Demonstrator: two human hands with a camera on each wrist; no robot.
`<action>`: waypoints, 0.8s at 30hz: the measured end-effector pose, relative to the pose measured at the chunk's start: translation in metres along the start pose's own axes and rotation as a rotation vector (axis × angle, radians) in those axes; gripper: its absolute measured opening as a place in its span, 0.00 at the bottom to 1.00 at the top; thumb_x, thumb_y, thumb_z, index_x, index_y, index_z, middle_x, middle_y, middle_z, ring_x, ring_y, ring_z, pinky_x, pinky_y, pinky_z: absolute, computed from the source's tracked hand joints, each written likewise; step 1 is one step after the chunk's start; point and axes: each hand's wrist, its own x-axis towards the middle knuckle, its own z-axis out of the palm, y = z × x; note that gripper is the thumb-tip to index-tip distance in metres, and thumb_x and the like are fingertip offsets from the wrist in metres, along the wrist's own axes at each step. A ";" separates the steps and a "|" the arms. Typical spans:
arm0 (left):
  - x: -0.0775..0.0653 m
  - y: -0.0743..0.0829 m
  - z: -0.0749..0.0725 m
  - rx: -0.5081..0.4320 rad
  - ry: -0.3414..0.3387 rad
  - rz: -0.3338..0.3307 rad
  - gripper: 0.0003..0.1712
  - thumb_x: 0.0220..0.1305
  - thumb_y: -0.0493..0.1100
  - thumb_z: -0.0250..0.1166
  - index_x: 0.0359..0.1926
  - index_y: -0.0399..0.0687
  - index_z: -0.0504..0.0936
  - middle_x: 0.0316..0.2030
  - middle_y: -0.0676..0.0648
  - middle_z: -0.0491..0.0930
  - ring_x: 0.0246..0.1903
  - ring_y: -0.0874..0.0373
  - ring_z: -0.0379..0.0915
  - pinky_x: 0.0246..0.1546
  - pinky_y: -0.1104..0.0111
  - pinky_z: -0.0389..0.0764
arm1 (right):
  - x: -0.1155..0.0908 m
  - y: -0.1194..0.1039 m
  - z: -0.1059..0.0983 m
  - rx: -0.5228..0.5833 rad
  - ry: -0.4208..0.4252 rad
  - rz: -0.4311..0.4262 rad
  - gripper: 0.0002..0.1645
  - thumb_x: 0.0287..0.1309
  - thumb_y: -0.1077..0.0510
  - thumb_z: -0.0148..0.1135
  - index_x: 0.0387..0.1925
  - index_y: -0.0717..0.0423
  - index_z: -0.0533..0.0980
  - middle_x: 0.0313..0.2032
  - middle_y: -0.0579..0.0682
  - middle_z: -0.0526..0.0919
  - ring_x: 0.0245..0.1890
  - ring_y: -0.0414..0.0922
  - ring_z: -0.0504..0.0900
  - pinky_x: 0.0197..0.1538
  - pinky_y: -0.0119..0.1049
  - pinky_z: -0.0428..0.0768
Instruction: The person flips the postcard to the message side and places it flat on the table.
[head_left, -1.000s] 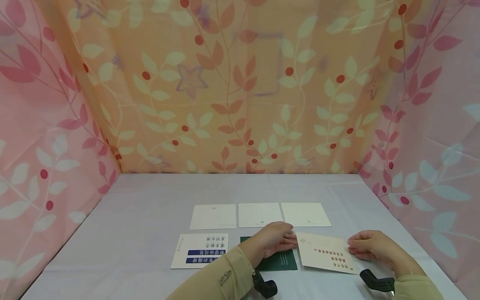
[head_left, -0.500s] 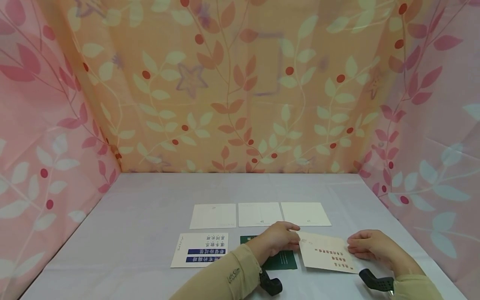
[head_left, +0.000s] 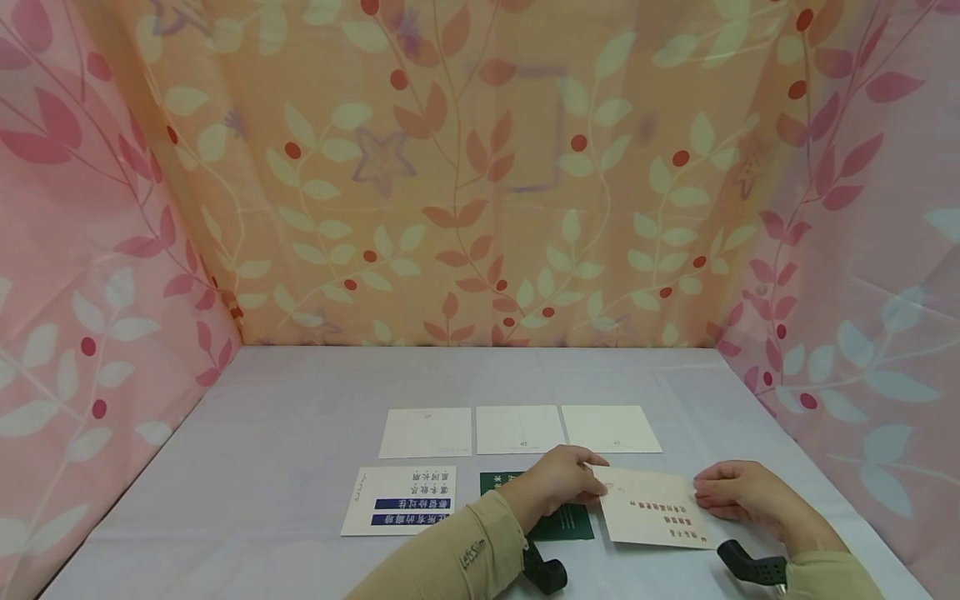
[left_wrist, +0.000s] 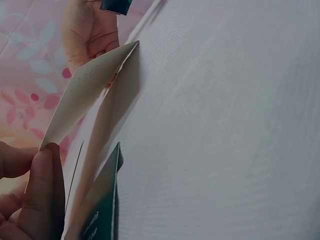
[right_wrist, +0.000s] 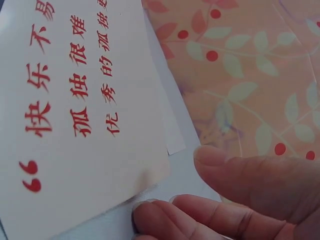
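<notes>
The left hand (head_left: 553, 482) is shifting slightly right, pinching the left edge of a cream, red-lettered rectangular paper card (head_left: 660, 504); this card is leaning just right of a dark-green rectangular card (head_left: 566, 524); the right hand (head_left: 753, 498) is hovering beside it, thumb and fingers parted, so only the left is gripping.

This looks like a screened-off tabletop booth, with leaf-patterned cloth (head_left: 480, 208) around 3 sides of a white table (head_left: 300, 392).

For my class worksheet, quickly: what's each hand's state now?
Left hand: closed, pinching the red-lettered card.
Right hand: open, holding nothing, beside that card.
</notes>
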 end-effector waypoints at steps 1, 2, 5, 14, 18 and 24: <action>0.001 0.000 0.000 -0.002 -0.002 0.000 0.17 0.47 0.26 0.66 0.39 0.46 0.82 0.27 0.45 0.77 0.26 0.57 0.76 0.28 0.69 0.81 | 0.000 0.000 0.000 -0.006 0.002 0.001 0.20 0.52 0.56 0.65 0.41 0.68 0.75 0.31 0.52 0.82 0.31 0.46 0.81 0.39 0.38 0.81; 0.001 0.000 -0.001 -0.003 -0.002 0.000 0.17 0.47 0.26 0.66 0.39 0.46 0.82 0.27 0.45 0.77 0.26 0.57 0.76 0.28 0.69 0.81 | 0.000 -0.001 0.000 -0.009 0.004 0.003 0.20 0.52 0.56 0.64 0.41 0.68 0.75 0.31 0.52 0.82 0.31 0.46 0.80 0.39 0.38 0.81; 0.001 0.001 -0.003 0.003 0.006 -0.002 0.17 0.47 0.26 0.66 0.38 0.48 0.82 0.27 0.45 0.77 0.26 0.57 0.76 0.28 0.69 0.81 | 0.000 -0.002 0.000 -0.025 -0.005 -0.005 0.21 0.52 0.56 0.65 0.42 0.68 0.74 0.31 0.52 0.81 0.31 0.46 0.80 0.39 0.38 0.81; 0.000 0.005 -0.008 0.007 0.024 0.016 0.17 0.48 0.26 0.65 0.38 0.48 0.81 0.27 0.46 0.77 0.25 0.57 0.76 0.28 0.68 0.81 | 0.001 -0.003 0.003 -0.080 -0.029 -0.033 0.25 0.50 0.51 0.65 0.43 0.68 0.75 0.33 0.52 0.82 0.31 0.45 0.79 0.39 0.38 0.81; 0.000 0.008 -0.009 0.001 0.034 0.027 0.17 0.48 0.26 0.65 0.37 0.49 0.81 0.28 0.47 0.77 0.25 0.57 0.75 0.28 0.68 0.81 | 0.000 -0.004 0.006 -0.084 -0.046 -0.062 0.26 0.51 0.51 0.65 0.44 0.69 0.74 0.33 0.53 0.82 0.32 0.46 0.80 0.40 0.39 0.81; -0.001 0.011 -0.011 -0.001 0.028 0.045 0.16 0.48 0.28 0.66 0.37 0.49 0.81 0.28 0.48 0.78 0.26 0.58 0.75 0.28 0.67 0.81 | -0.001 -0.007 0.006 -0.091 -0.060 -0.099 0.14 0.56 0.59 0.60 0.39 0.67 0.75 0.29 0.52 0.80 0.28 0.46 0.77 0.36 0.39 0.81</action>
